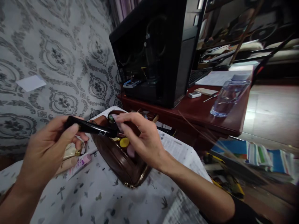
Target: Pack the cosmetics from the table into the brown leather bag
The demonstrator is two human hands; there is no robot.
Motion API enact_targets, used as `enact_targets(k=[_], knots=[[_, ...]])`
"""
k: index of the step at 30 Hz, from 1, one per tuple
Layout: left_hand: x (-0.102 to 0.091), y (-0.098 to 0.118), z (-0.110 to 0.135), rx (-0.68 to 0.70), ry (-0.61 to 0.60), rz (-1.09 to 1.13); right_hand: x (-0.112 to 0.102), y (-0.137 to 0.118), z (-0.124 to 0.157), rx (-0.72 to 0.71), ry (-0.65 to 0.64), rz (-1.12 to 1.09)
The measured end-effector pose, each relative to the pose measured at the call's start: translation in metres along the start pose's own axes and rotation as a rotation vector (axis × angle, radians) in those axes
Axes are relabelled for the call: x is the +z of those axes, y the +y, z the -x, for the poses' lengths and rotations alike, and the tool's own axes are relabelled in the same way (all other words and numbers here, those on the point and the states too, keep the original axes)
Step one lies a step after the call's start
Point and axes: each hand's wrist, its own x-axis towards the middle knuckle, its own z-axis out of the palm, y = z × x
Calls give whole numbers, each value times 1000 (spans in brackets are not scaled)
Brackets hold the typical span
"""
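Partly over the open brown bag (111, 160), a black tube (93, 127) sits grasped in the fingers of the left hand (48, 144), its long axis pointing rightward at the right hand (148, 140), whose fingers seem to pinch a lilac piece (116, 120) near the tube's end.

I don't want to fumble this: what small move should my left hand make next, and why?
Perhaps lay the black tube on the printed cloth near the pink tube: held in your left hand, it blocks part of your view of the open brown bag, and your right hand hides more.
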Motion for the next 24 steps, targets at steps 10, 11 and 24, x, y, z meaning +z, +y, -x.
enact_targets(k=[10, 11, 24], knots=[[33, 14, -49, 282, -357, -271, -20, 42, 15, 88, 178, 205], [37, 13, -53, 288, -379, -277, -20, 45, 17, 97, 176, 205], [65, -4, -77, 334, -588, -406, -21, 55, 28, 135, 162, 190]])
